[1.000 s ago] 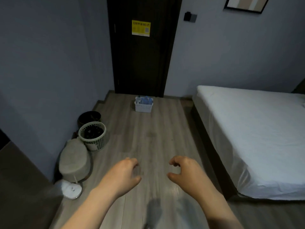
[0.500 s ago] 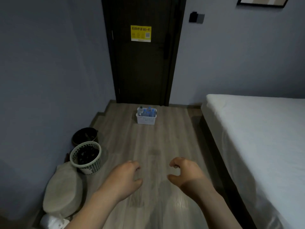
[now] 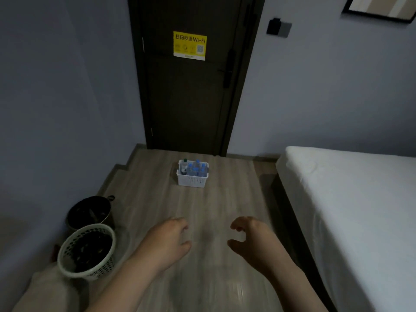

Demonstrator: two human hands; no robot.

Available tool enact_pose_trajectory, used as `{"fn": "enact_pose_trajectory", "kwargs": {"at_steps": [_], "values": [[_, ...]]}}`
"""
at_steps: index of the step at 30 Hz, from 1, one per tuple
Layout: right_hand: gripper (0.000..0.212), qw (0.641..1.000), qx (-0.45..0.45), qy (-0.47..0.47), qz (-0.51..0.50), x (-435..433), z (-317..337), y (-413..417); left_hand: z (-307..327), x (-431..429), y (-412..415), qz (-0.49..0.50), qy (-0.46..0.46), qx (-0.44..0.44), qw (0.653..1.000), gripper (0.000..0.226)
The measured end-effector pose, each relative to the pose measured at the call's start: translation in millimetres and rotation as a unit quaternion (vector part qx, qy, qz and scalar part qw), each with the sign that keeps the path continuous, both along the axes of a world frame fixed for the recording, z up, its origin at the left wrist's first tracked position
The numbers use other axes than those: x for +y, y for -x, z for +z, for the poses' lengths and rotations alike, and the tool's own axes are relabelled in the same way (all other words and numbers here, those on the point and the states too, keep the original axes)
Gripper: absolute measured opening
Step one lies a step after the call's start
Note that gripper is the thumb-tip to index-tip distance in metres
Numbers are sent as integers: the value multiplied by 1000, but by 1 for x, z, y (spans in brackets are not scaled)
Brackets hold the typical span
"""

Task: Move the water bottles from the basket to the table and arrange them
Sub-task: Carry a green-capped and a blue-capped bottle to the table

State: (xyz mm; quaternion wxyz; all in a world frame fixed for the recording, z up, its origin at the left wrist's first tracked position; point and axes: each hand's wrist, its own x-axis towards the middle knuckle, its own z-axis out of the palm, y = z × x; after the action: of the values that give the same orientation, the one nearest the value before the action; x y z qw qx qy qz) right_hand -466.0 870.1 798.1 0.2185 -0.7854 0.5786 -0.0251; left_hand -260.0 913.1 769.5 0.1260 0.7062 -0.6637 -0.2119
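Note:
A small white plastic basket (image 3: 192,180) stands on the wood floor in front of a dark door. Several water bottles (image 3: 196,169) with blue caps stand upright inside it, plus one with a dark cap at its left. My left hand (image 3: 167,240) and my right hand (image 3: 253,239) hover side by side over the floor, well short of the basket. Both hold nothing, with fingers loosely curled. No table is in view.
A bed with a white sheet (image 3: 351,199) fills the right side. At the left wall stand a dark bin (image 3: 90,212) and a pale perforated waste basket (image 3: 86,251), with a beige cushion (image 3: 45,291) below. The dark door (image 3: 191,86) carries a yellow Wi-Fi sticker.
The view has moved forward and tilted up: the basket now looks nearer and its bottles show clearly. Both hands stay out in front, still loosely curled and holding nothing.

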Motion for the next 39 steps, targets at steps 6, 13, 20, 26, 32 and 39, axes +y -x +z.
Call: {"fn": "enact_pose_trajectory", "kwargs": {"at_steps": [6, 13, 20, 26, 32, 39], "values": [[39, 1000, 3, -11, 0, -88, -5, -30, -1, -91, -29, -1, 6, 4, 1000, 38], [39, 1000, -11, -5, 14, -210, -21, -51, -13, -204, -54, 15, 0, -3, 1000, 37], [38, 999, -26, -18, 29, -344, -31, -64, -15, -328, -69, 35, -24, -13, 999, 33], [38, 998, -13, -40, 48, -450, -37, -76, -19, -420, -80, 57, -34, -2, 998, 33], [39, 997, -2, -53, 61, -530, -55, -104, -38, -496, -109, 73, -37, 21, 996, 34], [40, 996, 21, -74, 49, -622, -78, -150, -60, -597, -164, 68, -51, 36, 996, 32]]}}
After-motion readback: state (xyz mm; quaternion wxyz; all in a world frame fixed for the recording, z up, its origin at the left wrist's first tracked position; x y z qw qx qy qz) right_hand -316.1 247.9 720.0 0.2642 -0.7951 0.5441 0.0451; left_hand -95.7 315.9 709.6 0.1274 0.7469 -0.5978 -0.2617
